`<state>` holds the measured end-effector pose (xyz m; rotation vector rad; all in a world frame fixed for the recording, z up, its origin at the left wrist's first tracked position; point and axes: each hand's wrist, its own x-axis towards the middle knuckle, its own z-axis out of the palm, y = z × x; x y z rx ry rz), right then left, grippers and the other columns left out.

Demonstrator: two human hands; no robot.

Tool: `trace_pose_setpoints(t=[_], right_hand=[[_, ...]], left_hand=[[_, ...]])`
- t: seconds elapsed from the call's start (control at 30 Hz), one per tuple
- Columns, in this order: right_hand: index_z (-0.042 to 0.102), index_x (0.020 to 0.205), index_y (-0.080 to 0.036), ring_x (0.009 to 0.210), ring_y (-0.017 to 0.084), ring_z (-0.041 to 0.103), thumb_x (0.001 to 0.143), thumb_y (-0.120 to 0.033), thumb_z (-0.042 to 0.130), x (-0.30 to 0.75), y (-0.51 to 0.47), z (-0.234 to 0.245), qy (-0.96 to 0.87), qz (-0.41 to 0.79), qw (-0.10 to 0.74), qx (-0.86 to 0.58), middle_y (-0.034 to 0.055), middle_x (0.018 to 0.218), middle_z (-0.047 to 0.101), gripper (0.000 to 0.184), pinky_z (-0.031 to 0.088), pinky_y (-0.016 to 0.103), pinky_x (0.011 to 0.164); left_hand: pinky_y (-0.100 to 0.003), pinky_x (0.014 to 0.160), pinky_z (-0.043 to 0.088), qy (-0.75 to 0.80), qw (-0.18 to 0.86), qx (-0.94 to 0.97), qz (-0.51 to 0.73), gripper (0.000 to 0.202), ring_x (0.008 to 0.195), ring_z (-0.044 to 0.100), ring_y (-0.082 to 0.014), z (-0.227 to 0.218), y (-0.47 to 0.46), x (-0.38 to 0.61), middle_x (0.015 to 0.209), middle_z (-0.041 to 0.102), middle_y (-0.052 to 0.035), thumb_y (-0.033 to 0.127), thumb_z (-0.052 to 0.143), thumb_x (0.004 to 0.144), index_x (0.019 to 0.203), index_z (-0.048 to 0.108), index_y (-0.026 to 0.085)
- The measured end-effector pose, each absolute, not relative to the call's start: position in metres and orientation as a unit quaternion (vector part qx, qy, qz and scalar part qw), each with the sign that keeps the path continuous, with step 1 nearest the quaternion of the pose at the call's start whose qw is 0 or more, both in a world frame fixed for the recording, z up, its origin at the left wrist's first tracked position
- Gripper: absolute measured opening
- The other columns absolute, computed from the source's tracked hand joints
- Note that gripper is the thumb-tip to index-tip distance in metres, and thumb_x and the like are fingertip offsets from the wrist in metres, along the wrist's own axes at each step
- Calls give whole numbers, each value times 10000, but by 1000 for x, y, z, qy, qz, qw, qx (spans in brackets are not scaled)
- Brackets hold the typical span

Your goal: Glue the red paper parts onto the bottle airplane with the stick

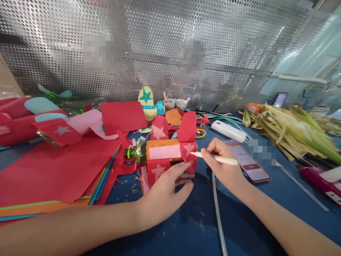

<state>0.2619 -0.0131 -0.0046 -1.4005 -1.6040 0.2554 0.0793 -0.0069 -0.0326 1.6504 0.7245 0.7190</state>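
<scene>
A green plastic bottle [140, 153] lies on its side, wrapped in orange paper with a pink strip [164, 152]. Red paper wings [188, 128] with pale stars stick out from it above and below. My right hand [222, 161] pinches a white marker pen [225, 160]; its tip meets the pink star [189, 149] on the red piece at the bottle's base end. My left hand [167, 188] rests against the lower red wings, fingers stretched out and thumb apart, steadying nothing that I can see gripped.
Stacked coloured paper sheets [58, 170] cover the left side. On the right lie a phone [250, 163], a white oblong device [228, 131], a thin white strip [218, 217], corn husks [295, 131] and a magenta object [319, 181]. Behind stands a perforated metal panel [151, 46].
</scene>
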Motion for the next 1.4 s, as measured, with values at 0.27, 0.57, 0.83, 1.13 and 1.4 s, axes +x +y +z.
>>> trace_pose_setpoints(t=[0.27, 0.57, 0.83, 1.13, 1.4], right_hand=[[363, 634, -236, 460, 94, 332, 839, -249, 541, 261, -14, -3, -661, 100, 474, -574, -77, 509, 366, 272, 251, 251, 455], [351, 631, -236, 458, 95, 329, 839, -245, 538, 262, -14, -3, -660, 88, 475, -575, -78, 509, 360, 280, 255, 247, 453], [343, 627, -235, 451, 85, 324, 843, -223, 518, 263, -13, -3, -669, 70, 476, -567, -86, 510, 340, 278, 261, 232, 440], [362, 630, -232, 453, 84, 350, 850, -225, 523, 263, -13, -3, -668, 60, 479, -567, -84, 503, 362, 273, 275, 228, 448], [353, 628, -233, 447, 83, 344, 845, -226, 524, 263, -13, -4, -667, 66, 477, -568, -87, 499, 353, 276, 274, 228, 446]], left_hand=[[-410, 975, 543, 302, 572, 698, 307, 451, 1111, 649, -219, -32, -7, 80, 1275, 596, -165, 147, 524, 837, 1287, 486, 150], [-394, 986, 534, 307, 581, 692, 300, 458, 1117, 642, -209, -31, -7, 79, 1281, 588, -158, 157, 527, 834, 1289, 479, 148], [-395, 993, 523, 314, 601, 668, 307, 469, 1110, 639, -221, -29, -9, 79, 1263, 593, -143, 206, 548, 819, 1282, 503, 148], [-401, 992, 520, 314, 604, 666, 306, 481, 1114, 635, -227, -30, -9, 80, 1269, 581, -161, 222, 539, 816, 1286, 492, 129], [-389, 995, 517, 312, 604, 666, 306, 481, 1111, 636, -218, -29, -8, 80, 1273, 581, -153, 223, 538, 812, 1284, 495, 137]])
